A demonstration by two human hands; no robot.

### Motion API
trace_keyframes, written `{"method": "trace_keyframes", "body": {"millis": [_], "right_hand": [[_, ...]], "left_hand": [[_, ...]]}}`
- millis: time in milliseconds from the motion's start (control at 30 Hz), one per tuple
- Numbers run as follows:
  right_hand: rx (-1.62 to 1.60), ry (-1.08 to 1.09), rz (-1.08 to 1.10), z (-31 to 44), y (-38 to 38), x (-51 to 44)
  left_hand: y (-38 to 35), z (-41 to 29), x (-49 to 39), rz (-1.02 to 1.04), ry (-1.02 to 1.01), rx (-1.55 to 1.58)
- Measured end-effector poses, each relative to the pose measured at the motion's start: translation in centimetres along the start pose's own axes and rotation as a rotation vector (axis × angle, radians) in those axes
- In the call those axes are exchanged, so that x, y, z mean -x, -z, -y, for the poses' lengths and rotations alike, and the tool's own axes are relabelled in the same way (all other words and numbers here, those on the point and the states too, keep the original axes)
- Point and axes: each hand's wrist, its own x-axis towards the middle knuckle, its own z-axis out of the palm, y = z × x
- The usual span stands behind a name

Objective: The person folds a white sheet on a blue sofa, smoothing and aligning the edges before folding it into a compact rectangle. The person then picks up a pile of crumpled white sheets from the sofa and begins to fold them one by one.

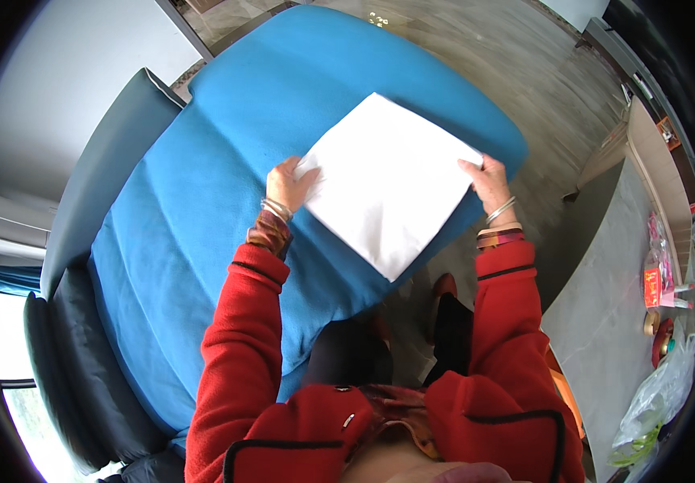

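Note:
A folded white cloth (390,187), squarish and smooth, spans the gap between my two hands over a blue-covered sofa seat (251,115). My left hand (290,184) pinches its left corner, thumb on top and fingers underneath. At the opposite right corner, my right hand (487,181) grips the edge in the same way. Small creases run near the left corner and toward the corner closest to me. Whether the cloth's underside touches the seat cannot be made out.
A grey sofa backrest (106,163) and black cushions (94,362) border the seat on the left. To the right stands a grey table (601,265) bearing a clear plastic bag (655,392) and a red-and-pink package (655,284). Tiled floor (504,78) lies beyond.

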Motion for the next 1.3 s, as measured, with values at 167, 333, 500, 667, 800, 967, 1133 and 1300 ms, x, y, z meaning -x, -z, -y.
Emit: {"method": "trace_keyframes", "body": {"millis": [167, 333, 500, 667, 800, 967, 1133, 1300], "right_hand": [[-0.029, 0.057, -0.146, 0.8, 2.5, -4.6], [0.673, 0.093, -0.552, -1.1, 2.7, -7.4], [0.907, 0.711, -0.361, -2.7, -3.3, -6.1], [1.168, 0.673, -0.235, -4.7, -6.4, -5.6], [1.151, 0.520, -0.179, -4.9, -6.2, -4.0], [0.913, 0.529, 0.117, -3.0, -11.0, 1.8], [1.001, 0.306, 0.043, -1.7, -7.8, 7.5], [0.900, -0.104, 0.063, 1.1, -2.4, 19.8]], "left_hand": [[-0.8, -3.1, -7.7, -0.213, -0.013, -0.092], [-3.3, -3.0, -9.1, -0.281, -0.046, -0.269], [-6.6, -2.4, -3.8, -0.249, -0.541, -0.457], [-7.9, -2.2, -2.7, 0.057, -0.462, -0.525], [-8.9, -0.9, -2.8, 0.004, -0.527, -0.376], [-9.4, -0.5, -2.1, 0.072, -0.495, -0.439], [-9.4, -0.6, -2.0, 0.052, -0.490, -0.503], [-10.0, 0.9, -2.0, -0.059, -0.560, -0.587]]}}
